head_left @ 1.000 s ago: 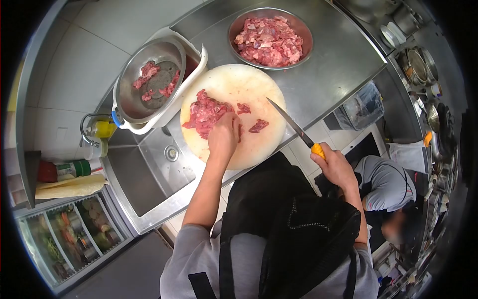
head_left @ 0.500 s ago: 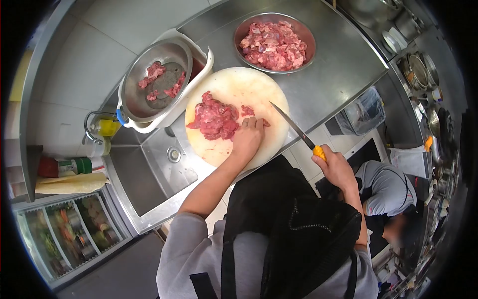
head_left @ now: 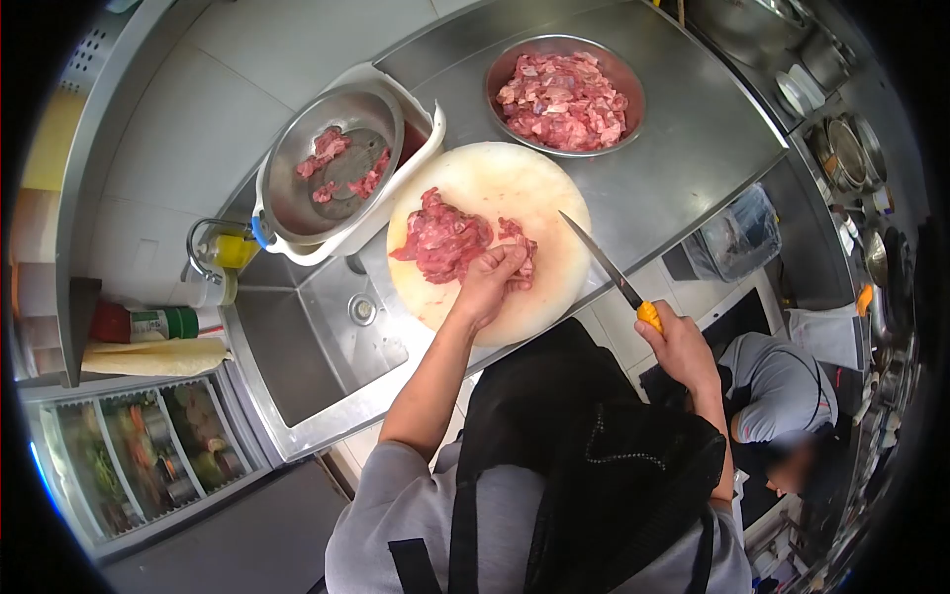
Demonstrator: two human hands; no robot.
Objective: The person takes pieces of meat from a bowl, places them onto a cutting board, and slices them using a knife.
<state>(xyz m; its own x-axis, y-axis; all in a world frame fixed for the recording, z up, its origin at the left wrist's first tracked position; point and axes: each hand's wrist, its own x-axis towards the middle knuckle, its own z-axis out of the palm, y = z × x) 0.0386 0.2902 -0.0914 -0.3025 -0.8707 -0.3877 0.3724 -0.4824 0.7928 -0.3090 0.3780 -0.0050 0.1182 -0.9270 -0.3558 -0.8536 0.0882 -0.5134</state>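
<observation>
My right hand [head_left: 683, 348] is wrapped round the yellow handle of a long knife [head_left: 606, 261]. Its blade points up and left, with the tip over the edge of the round cutting board [head_left: 566, 198]. Above the board, my left hand [head_left: 492, 284] is closed, thumb against curled fingers, on a small piece of raw meat [head_left: 522, 265] that shows beside and beyond the fingers. A larger heap of raw meat [head_left: 440, 236] lies on the board, left of that hand.
At the back stands a metal bowl [head_left: 638, 111] full of cut meat. A steel basin [head_left: 287, 188] with a few meat scraps rests in a white tub [head_left: 432, 148]. The sink [head_left: 297, 356] lies left of the board. A co-worker [head_left: 777, 381] bends down at the right.
My left hand has turned from lying knuckles-up on the board to a closed grip with the thumb on top, bunching up small meat bits. The knife stays in my right hand. The view has shifted slightly.
</observation>
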